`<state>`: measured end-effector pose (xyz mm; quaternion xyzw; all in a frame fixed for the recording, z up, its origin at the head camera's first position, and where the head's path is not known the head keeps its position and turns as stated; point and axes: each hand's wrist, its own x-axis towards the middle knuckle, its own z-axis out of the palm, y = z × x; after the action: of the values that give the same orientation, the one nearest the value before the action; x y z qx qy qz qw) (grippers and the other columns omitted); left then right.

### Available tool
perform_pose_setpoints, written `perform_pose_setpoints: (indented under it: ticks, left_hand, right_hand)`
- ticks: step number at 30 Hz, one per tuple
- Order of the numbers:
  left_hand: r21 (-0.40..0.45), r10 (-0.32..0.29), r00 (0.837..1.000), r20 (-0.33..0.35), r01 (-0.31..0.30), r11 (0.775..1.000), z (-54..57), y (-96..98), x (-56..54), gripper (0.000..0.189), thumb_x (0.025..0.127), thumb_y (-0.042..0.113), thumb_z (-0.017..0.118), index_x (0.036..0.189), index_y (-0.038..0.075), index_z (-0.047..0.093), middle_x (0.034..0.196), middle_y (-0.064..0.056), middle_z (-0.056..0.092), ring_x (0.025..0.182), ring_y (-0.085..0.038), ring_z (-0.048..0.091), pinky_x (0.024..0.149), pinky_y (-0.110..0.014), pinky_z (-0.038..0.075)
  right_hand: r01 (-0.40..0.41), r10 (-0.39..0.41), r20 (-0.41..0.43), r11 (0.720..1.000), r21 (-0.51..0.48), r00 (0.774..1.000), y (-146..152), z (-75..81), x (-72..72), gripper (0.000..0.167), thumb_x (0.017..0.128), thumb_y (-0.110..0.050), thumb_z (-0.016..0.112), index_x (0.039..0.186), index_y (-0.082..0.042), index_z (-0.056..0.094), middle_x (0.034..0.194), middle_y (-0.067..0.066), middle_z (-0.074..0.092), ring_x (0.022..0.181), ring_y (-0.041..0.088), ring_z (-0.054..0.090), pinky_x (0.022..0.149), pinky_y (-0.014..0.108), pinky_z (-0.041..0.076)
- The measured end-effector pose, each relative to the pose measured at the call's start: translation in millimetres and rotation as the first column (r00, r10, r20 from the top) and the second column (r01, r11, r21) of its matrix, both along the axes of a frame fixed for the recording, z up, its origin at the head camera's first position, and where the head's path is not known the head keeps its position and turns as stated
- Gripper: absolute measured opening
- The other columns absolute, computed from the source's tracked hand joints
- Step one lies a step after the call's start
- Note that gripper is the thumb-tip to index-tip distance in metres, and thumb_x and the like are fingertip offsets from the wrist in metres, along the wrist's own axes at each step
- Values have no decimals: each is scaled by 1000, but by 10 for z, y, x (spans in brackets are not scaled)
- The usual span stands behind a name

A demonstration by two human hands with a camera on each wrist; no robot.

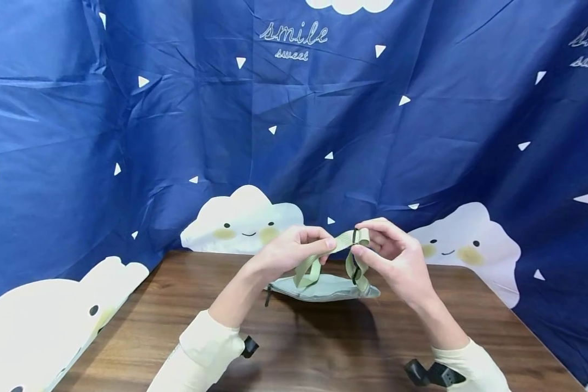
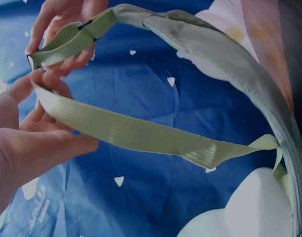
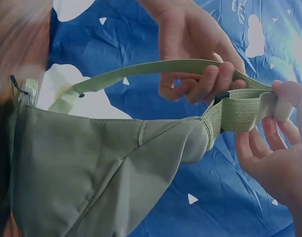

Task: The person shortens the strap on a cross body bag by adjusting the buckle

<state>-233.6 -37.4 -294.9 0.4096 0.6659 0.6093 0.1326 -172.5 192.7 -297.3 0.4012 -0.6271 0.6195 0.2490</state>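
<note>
Left hand (image 1: 296, 251) and right hand (image 1: 397, 258) are pinching green strap (image 1: 344, 240); bag (image 1: 330, 289) is running lengthwise left–right, zipper pull (image 1: 268, 295) leftmost.

bag (image 3: 92, 168): cloth, smooth, low sheen, softly creased. strap (image 2: 116, 131): woven webbing, fine ribbed texture, mostly matt, faint shine where light strikes. strap slider (image 3: 222, 97): dark, looks like plastic. zip pull (image 1: 268, 295): dark; material too small to tell. desk (image 1: 186, 305): wood-look top, brown grain, smooth, slight gloss. backdrop (image 1: 294, 120): thin cloth, wrinkled, soft sheen. sleeves (image 1: 208, 340): off-white cloth, matt.
</note>
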Motion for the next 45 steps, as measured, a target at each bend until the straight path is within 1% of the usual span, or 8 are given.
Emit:
perform_pose_setpoints:
  ticks: [6, 9, 16, 22, 29, 37, 42, 45]
  left_hand:
    - [69, -4, 996, -93, 11, 998, -15, 63, 54, 26, 101, 31, 67, 100, 5, 70, 79, -19, 53, 66, -23, 46, 54, -29, 33]
    - [81, -2, 994, -112, 11, 997, 4, 85, 94, 25, 102, 29, 65, 102, 4, 70, 79, -15, 55, 74, -21, 51, 61, -28, 37]
    - [135, 57, 998, -28, -53, 989, 27, 68, 114, 23, 103, 27, 63, 114, 6, 68, 90, -13, 64, 84, -22, 60, 74, -28, 47]
    - [181, 103, 995, -18, -98, 979, 5, 78, 129, 25, 99, 15, 70, 121, 5, 65, 100, -15, 71, 87, -25, 64, 81, -32, 49]
    - [157, 77, 996, -39, -70, 985, 28, 90, 138, 23, 98, 16, 71, 118, 7, 68, 92, -9, 71, 88, -32, 62, 85, -34, 50]
    - [124, 33, 993, -109, -19, 992, 24, 61, 105, 29, 96, 14, 73, 124, 9, 67, 100, -9, 73, 97, -23, 68, 90, -38, 52]
    - [113, 116, 968, -223, -93, 989, 34, 52, 128, 28, 99, 17, 70, 127, 11, 69, 110, -1, 73, 99, -24, 68, 87, -34, 53]
    - [124, 147, 924, -353, -110, 986, 34, 70, 138, 29, 102, 16, 65, 130, 8, 67, 116, -1, 70, 98, -23, 67, 86, -33, 53]
  right_hand:
    - [-23, 20, 67, 999, 43, 998, -38, -13, 21, 39, 83, 20, 72, 120, 13, 60, 104, 24, 64, 85, 22, 65, 70, 25, 54]
    - [-15, 11, 69, 998, 55, 998, -57, -17, 20, 38, 82, 19, 74, 118, 12, 62, 106, 23, 63, 85, 22, 64, 72, 26, 54]
    - [36, -39, 69, 998, 51, 997, -52, -37, 17, 41, 81, 19, 75, 120, 10, 63, 102, 23, 68, 87, 23, 68, 71, 25, 54]
    - [76, -79, 34, 995, 65, 996, -60, -53, 22, 40, 79, 19, 77, 116, 8, 66, 100, 25, 68, 90, 26, 68, 77, 28, 55]
    - [123, -133, 60, 982, 141, 989, -66, -46, 12, 36, 80, 12, 81, 112, 1, 68, 98, 20, 68, 90, 28, 66, 80, 30, 54]
    - [149, -166, 76, 970, 192, 983, -54, -27, 5, 40, 78, 10, 84, 112, -2, 69, 101, 16, 70, 91, 30, 70, 79, 33, 56]
    - [73, -90, 111, 987, 145, 990, -66, -38, -14, 42, 79, 16, 80, 117, 5, 66, 105, 21, 70, 95, 33, 71, 81, 36, 57]
    - [27, -38, 140, 996, 80, 989, -62, -44, -20, 44, 80, 21, 75, 120, 11, 62, 107, 23, 70, 94, 30, 72, 81, 36, 57]
